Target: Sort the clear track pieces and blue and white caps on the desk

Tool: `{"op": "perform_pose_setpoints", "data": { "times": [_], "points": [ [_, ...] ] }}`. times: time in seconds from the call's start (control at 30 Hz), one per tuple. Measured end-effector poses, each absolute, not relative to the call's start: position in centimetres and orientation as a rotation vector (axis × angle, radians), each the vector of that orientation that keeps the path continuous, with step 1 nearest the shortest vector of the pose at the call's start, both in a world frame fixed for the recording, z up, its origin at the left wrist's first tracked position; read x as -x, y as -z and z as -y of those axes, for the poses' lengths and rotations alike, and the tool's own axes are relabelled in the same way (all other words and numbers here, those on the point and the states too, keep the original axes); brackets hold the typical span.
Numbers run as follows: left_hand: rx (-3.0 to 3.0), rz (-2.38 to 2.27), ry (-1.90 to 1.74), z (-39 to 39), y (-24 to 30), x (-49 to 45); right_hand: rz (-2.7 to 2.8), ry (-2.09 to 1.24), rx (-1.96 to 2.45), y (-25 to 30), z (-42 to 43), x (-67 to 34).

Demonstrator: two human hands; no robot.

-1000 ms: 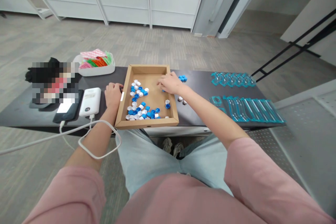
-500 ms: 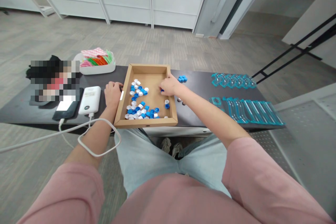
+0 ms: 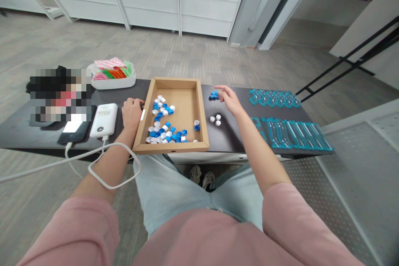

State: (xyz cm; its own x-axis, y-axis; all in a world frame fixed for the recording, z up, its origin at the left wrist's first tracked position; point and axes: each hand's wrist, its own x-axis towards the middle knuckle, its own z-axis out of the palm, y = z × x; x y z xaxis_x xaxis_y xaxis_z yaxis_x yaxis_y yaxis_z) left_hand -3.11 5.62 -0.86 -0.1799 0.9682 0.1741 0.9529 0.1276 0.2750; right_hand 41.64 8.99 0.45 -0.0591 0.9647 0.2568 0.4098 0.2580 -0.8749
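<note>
Blue pieces (image 3: 213, 95) near desk's (image 3: 230, 137) far edge; right hand (image 3: 229, 99) beside them, released. Left hand (image 3: 131, 112) clenched against cardboard tray (image 3: 199, 112).

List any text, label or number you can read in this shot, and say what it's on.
No text can be read.
Power bank: a small dark mark on its top, too small to read.
Phone: screen glows white, nothing legible.
Tray: plain cardboard, with a blank white tag at the left wall by the left hand.
Blue pieces by the right hand: no markings visible.
A pixelated patch on the table's left end hides what is there.
</note>
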Motion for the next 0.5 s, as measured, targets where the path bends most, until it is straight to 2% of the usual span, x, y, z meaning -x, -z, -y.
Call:
{"op": "perform_pose_setpoints", "data": {
  "times": [0.2, 0.5],
  "points": [
    [-2.000, -2.335, -0.489, -5.5, 0.8, 3.1, 1.484, -0.623, 1.576, 2.1, -7.8, -44.3],
    [-1.998, -2.342, -0.487, -5.5, 0.6, 3.1, 1.772, -0.461, 1.632, 3.4, -7.2, -43.0]
  ]
}}
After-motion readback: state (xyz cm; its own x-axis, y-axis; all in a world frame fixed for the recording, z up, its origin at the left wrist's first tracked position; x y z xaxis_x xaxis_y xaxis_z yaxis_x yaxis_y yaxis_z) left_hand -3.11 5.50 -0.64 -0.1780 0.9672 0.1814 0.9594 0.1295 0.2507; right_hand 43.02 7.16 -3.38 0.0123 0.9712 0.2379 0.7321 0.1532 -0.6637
